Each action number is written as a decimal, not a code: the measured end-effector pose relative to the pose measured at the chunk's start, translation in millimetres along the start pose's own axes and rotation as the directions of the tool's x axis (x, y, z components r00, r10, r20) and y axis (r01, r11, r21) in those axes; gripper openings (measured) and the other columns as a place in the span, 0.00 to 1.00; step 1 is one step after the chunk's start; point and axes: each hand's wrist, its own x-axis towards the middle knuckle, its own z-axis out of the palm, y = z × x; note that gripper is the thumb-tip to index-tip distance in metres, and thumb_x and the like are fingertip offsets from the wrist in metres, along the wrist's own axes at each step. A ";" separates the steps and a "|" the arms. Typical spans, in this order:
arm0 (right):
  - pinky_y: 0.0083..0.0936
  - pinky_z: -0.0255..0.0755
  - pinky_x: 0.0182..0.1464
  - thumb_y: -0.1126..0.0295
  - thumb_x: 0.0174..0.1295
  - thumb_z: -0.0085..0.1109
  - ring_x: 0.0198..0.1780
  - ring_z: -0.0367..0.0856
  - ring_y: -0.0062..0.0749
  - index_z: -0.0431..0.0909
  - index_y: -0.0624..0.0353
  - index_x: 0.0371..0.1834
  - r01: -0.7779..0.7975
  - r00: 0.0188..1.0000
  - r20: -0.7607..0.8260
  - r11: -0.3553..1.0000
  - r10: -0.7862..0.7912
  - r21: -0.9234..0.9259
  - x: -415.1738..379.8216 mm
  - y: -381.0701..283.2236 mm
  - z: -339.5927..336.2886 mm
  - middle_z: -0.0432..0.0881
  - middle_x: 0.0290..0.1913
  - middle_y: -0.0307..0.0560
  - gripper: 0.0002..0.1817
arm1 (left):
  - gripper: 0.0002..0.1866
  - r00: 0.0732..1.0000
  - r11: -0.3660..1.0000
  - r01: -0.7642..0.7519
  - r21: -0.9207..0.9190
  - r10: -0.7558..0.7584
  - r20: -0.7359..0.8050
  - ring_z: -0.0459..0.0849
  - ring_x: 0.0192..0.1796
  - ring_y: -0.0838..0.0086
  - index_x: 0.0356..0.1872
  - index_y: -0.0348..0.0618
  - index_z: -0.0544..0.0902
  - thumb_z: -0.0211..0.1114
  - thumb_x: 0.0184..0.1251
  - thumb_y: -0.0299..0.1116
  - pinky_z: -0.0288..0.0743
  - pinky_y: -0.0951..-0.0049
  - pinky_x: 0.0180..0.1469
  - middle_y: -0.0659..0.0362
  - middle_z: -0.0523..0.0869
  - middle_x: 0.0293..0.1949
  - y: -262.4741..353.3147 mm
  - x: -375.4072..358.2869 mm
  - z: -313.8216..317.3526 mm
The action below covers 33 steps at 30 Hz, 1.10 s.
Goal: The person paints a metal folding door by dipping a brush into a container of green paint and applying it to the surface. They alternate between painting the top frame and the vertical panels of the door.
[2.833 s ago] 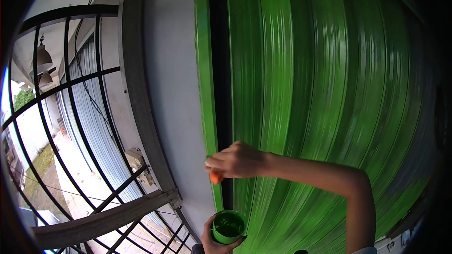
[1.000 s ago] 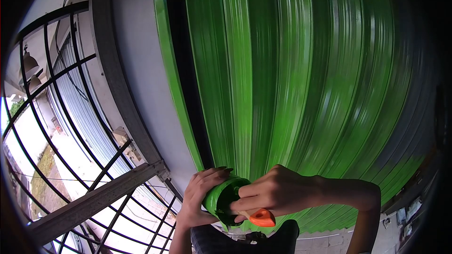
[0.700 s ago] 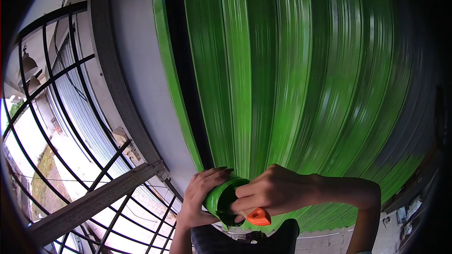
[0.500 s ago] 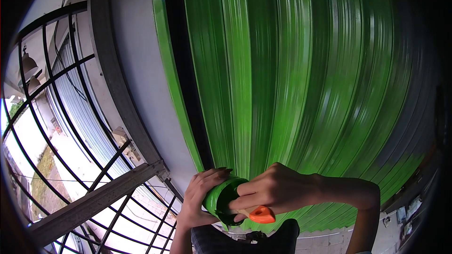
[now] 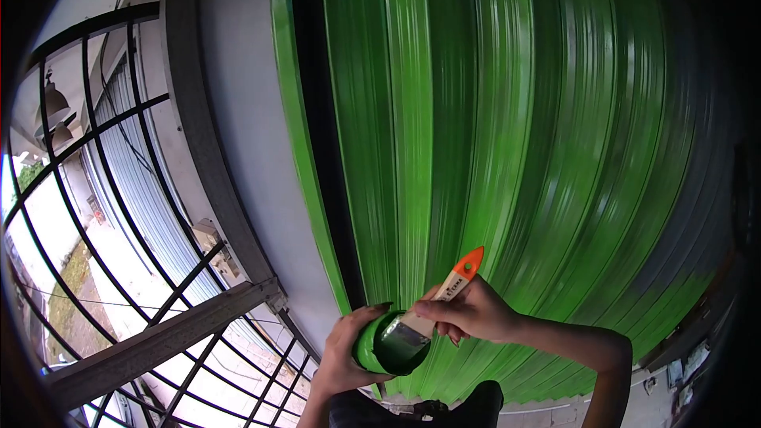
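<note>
My left hand (image 5: 342,357) is wrapped round a green paint can (image 5: 367,349), its open mouth tipped toward me. In my right hand (image 5: 473,313) is a paintbrush (image 5: 453,285) with a pale wooden handle and an orange tip that points up and away. The brush's metal ferrule lies at the can's mouth, and the bristles are inside, mostly hidden. Dark green paint shows within the can. Just beyond both hands stands a ribbed metal shutter (image 5: 452,150) coated in glossy green, with grey patches at its far right.
A black barred gate (image 5: 87,127) with a grey metal frame (image 5: 214,127) stands on the left. Between frame and shutter runs a pale wall strip (image 5: 254,111). Small items (image 5: 686,368) lie at the lower right. My dark-clothed legs show at the bottom.
My right hand has turned the brush: its orange tip, which pointed down toward me, now points up and away. The can sits slightly lower and further right in view.
</note>
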 end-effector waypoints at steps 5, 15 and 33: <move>0.13 0.66 0.12 0.66 0.63 0.58 0.13 0.74 0.18 0.78 0.65 0.40 -0.142 0.985 -0.044 0.928 0.167 0.343 9.1 43.0 -11.0 0.79 0.19 0.43 0.12 | 0.45 0.989 0.989 0.138 -0.045 -0.140 -0.047 0.81 0.52 0.62 0.56 0.39 0.70 0.82 0.30 0.40 0.73 0.66 0.56 0.51 0.80 0.52 -3.7 -2.2 6.7; 0.16 0.72 0.22 0.67 0.66 0.52 0.20 0.77 0.20 0.74 0.64 0.42 -0.087 0.978 0.203 0.972 0.042 0.220 22.6 26.9 -20.3 0.79 0.23 0.45 0.10 | 0.46 0.963 0.980 0.165 -0.114 -0.185 -0.198 0.80 0.53 0.67 0.56 0.35 0.69 0.83 0.29 0.37 0.72 0.67 0.57 0.51 0.81 0.50 -13.3 -3.3 -1.7; 0.13 0.75 0.22 0.64 0.52 0.69 0.23 0.81 0.19 0.81 0.55 0.39 0.745 0.611 0.359 0.359 -0.706 -0.562 53.0 6.1 8.4 0.82 0.25 0.37 0.13 | 0.47 0.931 0.964 0.183 -0.194 -0.234 -0.281 0.82 0.51 0.67 0.57 0.34 0.69 0.83 0.30 0.38 0.73 0.67 0.57 0.50 0.82 0.47 -17.2 6.4 -17.4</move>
